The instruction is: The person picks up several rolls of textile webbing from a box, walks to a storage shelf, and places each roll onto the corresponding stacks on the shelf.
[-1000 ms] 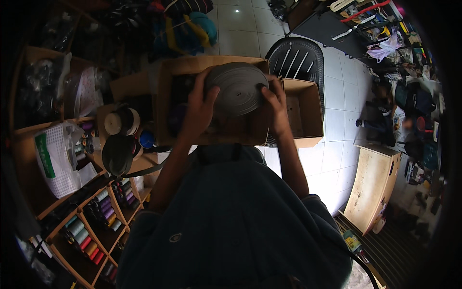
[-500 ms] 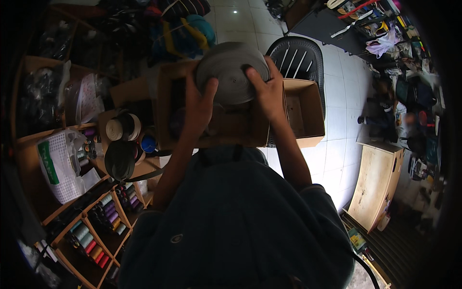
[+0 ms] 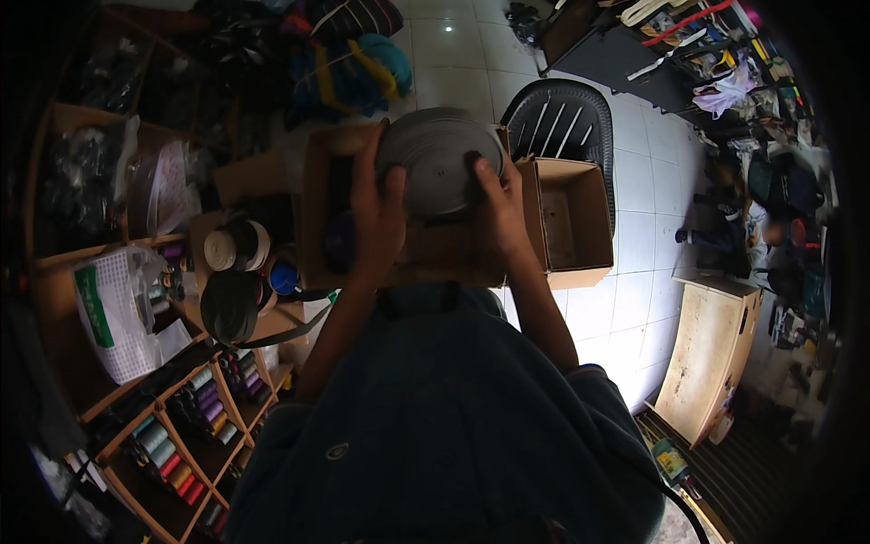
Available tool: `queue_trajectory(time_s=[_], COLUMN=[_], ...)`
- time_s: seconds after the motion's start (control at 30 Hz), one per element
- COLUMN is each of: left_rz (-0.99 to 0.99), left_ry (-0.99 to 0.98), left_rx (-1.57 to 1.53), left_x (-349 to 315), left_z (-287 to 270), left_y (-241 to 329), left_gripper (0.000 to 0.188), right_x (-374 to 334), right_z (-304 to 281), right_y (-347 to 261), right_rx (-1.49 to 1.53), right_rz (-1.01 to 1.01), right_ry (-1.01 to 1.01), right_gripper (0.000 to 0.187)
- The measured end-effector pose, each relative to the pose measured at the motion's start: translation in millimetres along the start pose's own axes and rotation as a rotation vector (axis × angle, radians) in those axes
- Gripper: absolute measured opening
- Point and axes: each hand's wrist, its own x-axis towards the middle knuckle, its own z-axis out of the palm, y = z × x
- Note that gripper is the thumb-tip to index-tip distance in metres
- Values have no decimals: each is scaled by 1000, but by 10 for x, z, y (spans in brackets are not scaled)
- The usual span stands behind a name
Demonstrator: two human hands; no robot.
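Grey webbing roll [image 3: 441, 161], raised since a second ago, now clamped between left hand [image 3: 379, 210] and right hand [image 3: 497, 207] above the cardboard box [image 3: 319, 210].

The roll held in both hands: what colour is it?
Grey, a flat wound roll, seen in the head view.

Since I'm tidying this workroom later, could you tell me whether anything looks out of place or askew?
Little stands out. Both hands, left hand and right hand, hold a grey webbing roll above an open cardboard box. A loose strap end trails from a dark roll on the left shelf.
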Motion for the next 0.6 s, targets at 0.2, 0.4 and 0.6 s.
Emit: queue_trajectory(time_s=[0.2, 0.4, 0.6], left_rz=[92, -83, -99], left_ry=[-288, -141, -132], left_rx=[149, 0, 60], left_x=[64, 23, 54], left_z=[-189, -141, -154], left_y=[109, 117, 158], left_gripper=[39, 43, 44], right_x=[230, 165, 111], right_z=[-102, -58, -62], right_y=[-254, -69, -32], right_rx=[-477, -429, -179], right_rz=[-207, -214, -39], right_ry=[-249, -63, 40], right_gripper=[27, 22, 26])
